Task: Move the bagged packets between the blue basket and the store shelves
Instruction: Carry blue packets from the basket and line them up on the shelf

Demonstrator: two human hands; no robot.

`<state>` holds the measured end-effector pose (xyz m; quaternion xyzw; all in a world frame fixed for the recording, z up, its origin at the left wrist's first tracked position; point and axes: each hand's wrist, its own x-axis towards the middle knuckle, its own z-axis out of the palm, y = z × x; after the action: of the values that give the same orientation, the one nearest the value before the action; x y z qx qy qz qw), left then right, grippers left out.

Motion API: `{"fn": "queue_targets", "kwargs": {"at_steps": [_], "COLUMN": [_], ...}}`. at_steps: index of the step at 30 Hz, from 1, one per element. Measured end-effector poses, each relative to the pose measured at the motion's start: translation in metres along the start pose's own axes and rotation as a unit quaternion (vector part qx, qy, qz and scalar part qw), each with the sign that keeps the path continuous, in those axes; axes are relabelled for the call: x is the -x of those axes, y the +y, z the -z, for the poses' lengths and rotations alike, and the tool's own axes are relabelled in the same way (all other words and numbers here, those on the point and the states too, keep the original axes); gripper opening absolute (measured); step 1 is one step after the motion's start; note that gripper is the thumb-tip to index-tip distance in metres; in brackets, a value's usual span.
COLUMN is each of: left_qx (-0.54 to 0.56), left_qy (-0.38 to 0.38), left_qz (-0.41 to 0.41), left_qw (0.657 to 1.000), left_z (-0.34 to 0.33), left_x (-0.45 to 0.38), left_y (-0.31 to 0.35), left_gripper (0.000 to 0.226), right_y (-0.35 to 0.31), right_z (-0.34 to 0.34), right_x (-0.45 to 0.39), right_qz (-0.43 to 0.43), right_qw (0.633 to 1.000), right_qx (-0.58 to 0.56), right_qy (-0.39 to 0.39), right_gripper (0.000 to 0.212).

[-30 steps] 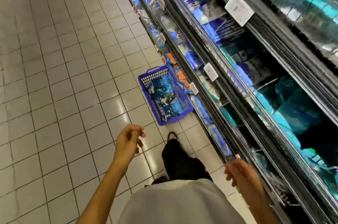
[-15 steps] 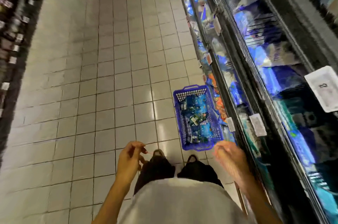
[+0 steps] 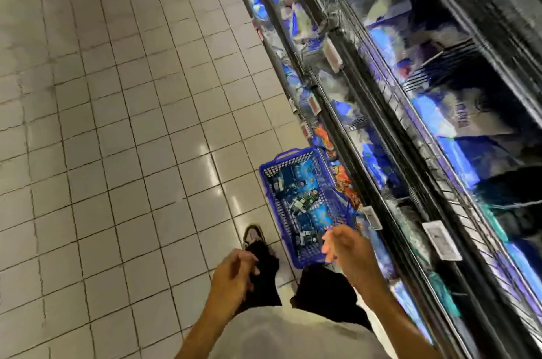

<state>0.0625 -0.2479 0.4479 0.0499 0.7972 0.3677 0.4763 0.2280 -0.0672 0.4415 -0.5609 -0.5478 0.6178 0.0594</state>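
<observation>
A blue plastic basket (image 3: 271, 182) stands on the tiled floor against the foot of the store shelves (image 3: 410, 112). Several blue bagged packets (image 3: 305, 200) lie inside it. My right hand (image 3: 349, 250) hovers over the basket's near end, fingers loosely curled, holding nothing. My left hand (image 3: 234, 276) hangs lower to the left, over my leg, fingers loosely curled and holding nothing. The shelves on the right are packed with blue and white bags, blurred by motion.
Pale floor tiles (image 3: 117, 124) stretch away on the left of the aisle. Orange packets (image 3: 343, 179) sit on the bottom shelf beside the basket. White price tags (image 3: 443, 239) hang on the shelf rails. My shoe (image 3: 253, 235) stands just left of the basket.
My view has swung right and come closer to the basket. My right hand has come forward over the basket's near end. My left hand has stayed low and holds nothing.
</observation>
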Motion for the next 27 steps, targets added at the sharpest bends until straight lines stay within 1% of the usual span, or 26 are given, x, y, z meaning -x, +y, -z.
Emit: {"fn": "queue_targets", "kwargs": {"at_steps": [3, 6, 9, 11, 14, 16, 18, 21, 23, 25, 26, 27], "left_qx": [-0.036, -0.068, -0.119, -0.144, -0.156, -0.153, -0.170, -0.111, -0.057, -0.059, -0.083, -0.101], "left_qy": [-0.051, -0.087, -0.123, -0.144, -0.137, -0.110, -0.069, -0.033, -0.010, -0.002, -0.004, -0.023], "left_qz": [0.013, 0.033, 0.038, 0.043, 0.026, 0.007, -0.008, 0.014, 0.028, 0.026, 0.028, 0.026], "left_qw": [0.998, 0.993, 0.984, 0.978, 0.978, 0.982, 0.983, 0.993, 0.998, 0.998, 0.996, 0.994], "left_z": [-0.009, -0.029, -0.064, -0.090, -0.130, -0.161, -0.190, -0.227, -0.246, -0.254, -0.260, -0.267], "left_x": [-0.049, -0.102, -0.156, -0.196, -0.266, -0.322, -0.386, -0.483, -0.537, -0.586, -0.605, -0.622], "left_y": [0.013, 0.014, -0.002, -0.022, -0.051, -0.070, -0.084, -0.100, -0.110, -0.125, -0.131, -0.135], "left_gripper": [0.024, 0.022, 0.023, 0.021, 0.014, 0.010, 0.011, 0.018, 0.021, 0.034, 0.033, 0.024], "right_y": [0.009, 0.023, 0.047, 0.079, 0.140, 0.183, 0.221, 0.270, 0.301, 0.328, 0.341, 0.352], "right_z": [-0.012, -0.025, -0.045, -0.059, -0.080, -0.092, -0.104, -0.127, -0.141, -0.156, -0.163, -0.169], "right_x": [-0.025, -0.061, -0.111, -0.156, -0.236, -0.290, -0.338, -0.402, -0.437, -0.471, -0.487, -0.506], "right_qz": [-0.054, -0.088, -0.106, -0.136, -0.176, -0.198, -0.244, -0.307, -0.318, -0.314, -0.310, -0.307], "right_qw": [0.998, 0.996, 0.994, 0.991, 0.983, 0.977, 0.962, 0.939, 0.934, 0.935, 0.937, 0.938], "right_qx": [-0.007, -0.005, 0.001, -0.015, -0.034, -0.057, -0.101, -0.145, -0.155, -0.158, -0.152, -0.146], "right_qy": [0.010, 0.016, 0.000, 0.006, 0.037, 0.052, 0.063, 0.048, 0.042, 0.047, 0.058, 0.067], "right_gripper": [0.024, 0.023, 0.023, 0.026, 0.020, 0.015, 0.020, 0.030, 0.027, 0.022, 0.027, 0.032]}}
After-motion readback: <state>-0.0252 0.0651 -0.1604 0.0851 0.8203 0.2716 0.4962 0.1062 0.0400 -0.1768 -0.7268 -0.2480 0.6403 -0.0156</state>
